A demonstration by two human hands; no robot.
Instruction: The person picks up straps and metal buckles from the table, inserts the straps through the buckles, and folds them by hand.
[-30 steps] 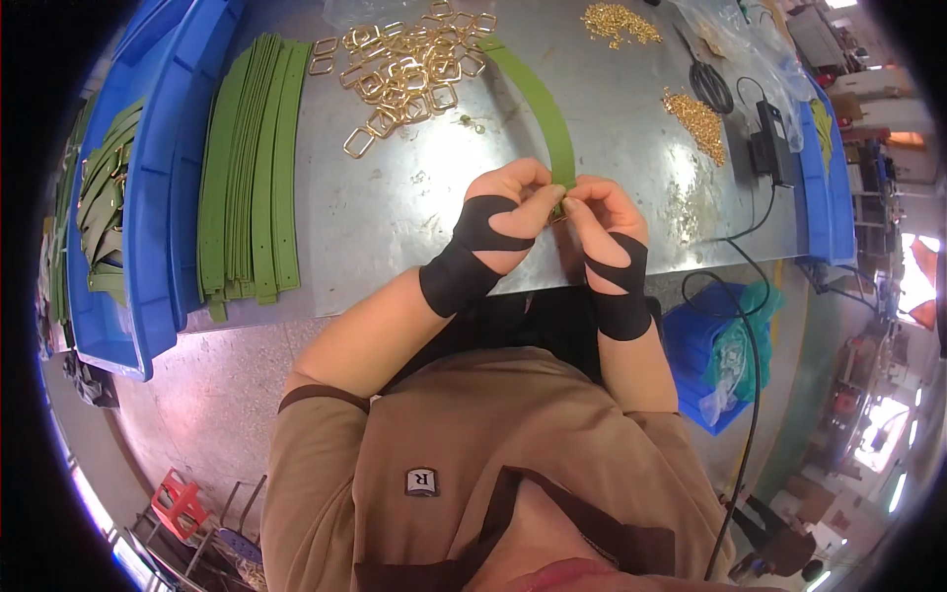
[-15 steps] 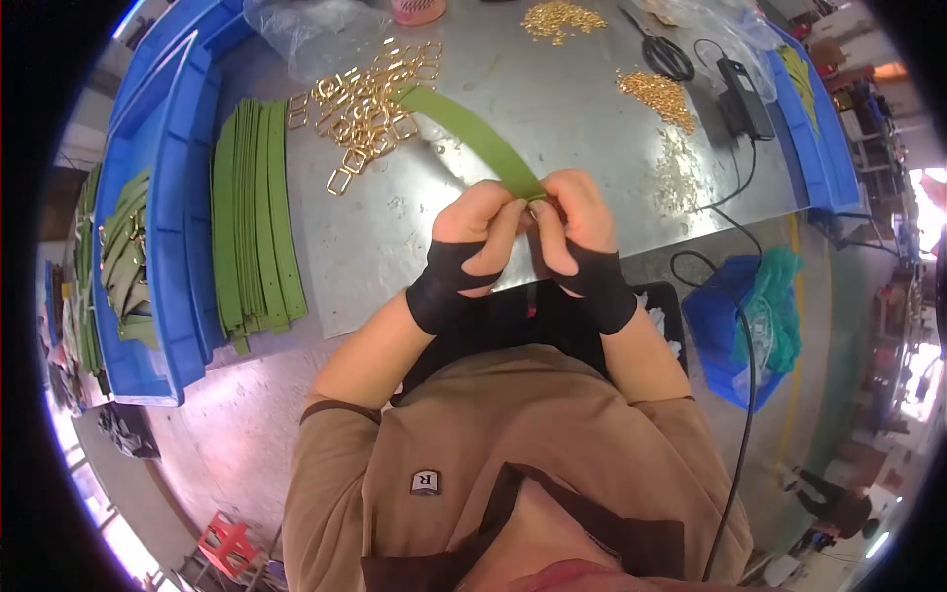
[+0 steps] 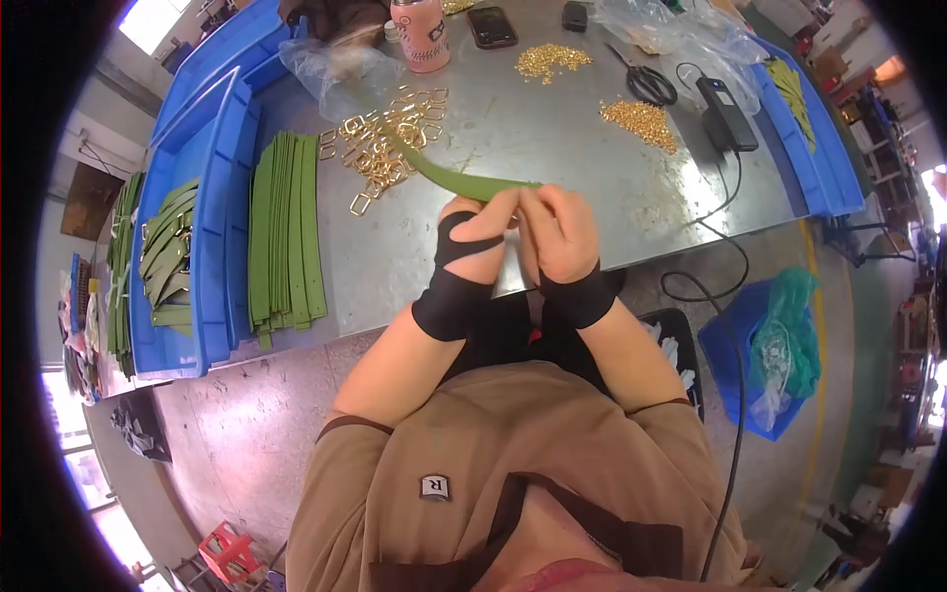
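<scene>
A flat green strap (image 3: 456, 181) runs from between my hands up and leftward, its far end over the pile of gold rectangular rings (image 3: 390, 143). My left hand (image 3: 480, 235), in a black wrist support, is closed on the strap near its near end. My right hand (image 3: 564, 235), also in a black support, pinches that same end, with fingertips meeting those of the left. Whatever small part may be between the fingertips is hidden. Both hands are just above the front edge of the metal table (image 3: 395, 276).
Green straps (image 3: 284, 232) lie stacked at left beside a blue bin (image 3: 219, 237) holding more straps. Small gold pieces form two heaps (image 3: 552, 61), near scissors (image 3: 651, 84). A black power adapter (image 3: 728, 113) trails its cable at right. A pink bottle (image 3: 421, 37) and phone (image 3: 492, 28) stand farther back.
The strap now lies flatter and points more to the left. My right hand has turned, its fingers closing over the strap end. The view has tilted, showing more of the table's far side.
</scene>
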